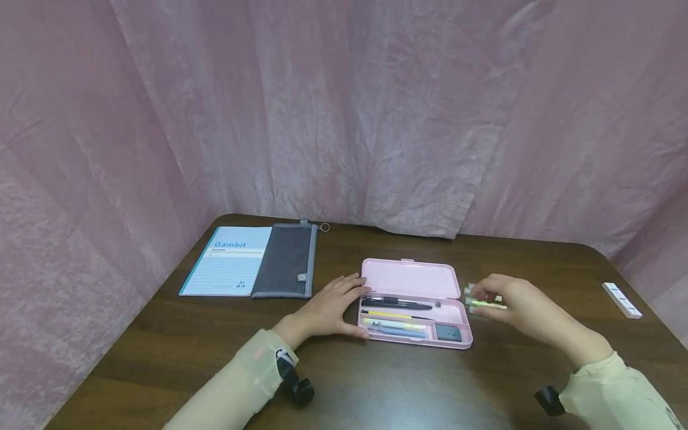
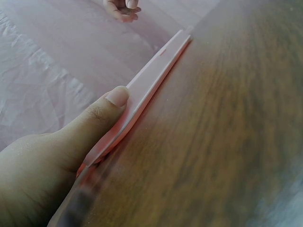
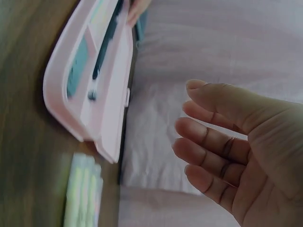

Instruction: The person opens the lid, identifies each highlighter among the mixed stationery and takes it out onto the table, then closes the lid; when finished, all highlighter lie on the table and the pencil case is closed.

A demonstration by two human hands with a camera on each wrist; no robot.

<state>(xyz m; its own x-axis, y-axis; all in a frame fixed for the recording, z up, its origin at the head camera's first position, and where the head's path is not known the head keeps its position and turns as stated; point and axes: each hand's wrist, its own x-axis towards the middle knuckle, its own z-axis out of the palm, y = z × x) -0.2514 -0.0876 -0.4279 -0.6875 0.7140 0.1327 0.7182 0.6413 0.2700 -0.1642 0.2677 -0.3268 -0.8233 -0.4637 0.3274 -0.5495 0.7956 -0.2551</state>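
A pink pencil case [image 1: 411, 280] lies with its lid open, holding black pens [image 1: 398, 303], a yellow pencil [image 1: 395, 315], light-coloured pens [image 1: 395, 324] and a dark blue-grey block [image 1: 448, 332]. My left hand [image 1: 330, 307] rests against its left end, fingers spread and thumb [image 2: 106, 106] straight along the near side. To the right of the case, my right hand [image 1: 516, 301] hovers over several pale green-yellow highlighters [image 1: 486, 304], partly hidden by it in the head view. In the right wrist view, that hand [image 3: 236, 146] has loosely bent fingers apart from the thumb, clear of the highlighters [image 3: 83, 194].
A light blue notebook [image 1: 226, 263] lies at the left, with a dark grey mesh pouch [image 1: 285, 263] against its right side. A small white strip-shaped object [image 1: 622, 300] is near the right edge of the brown table [image 1: 344, 382]. Pink curtains [image 1: 344, 119] hang around the table.
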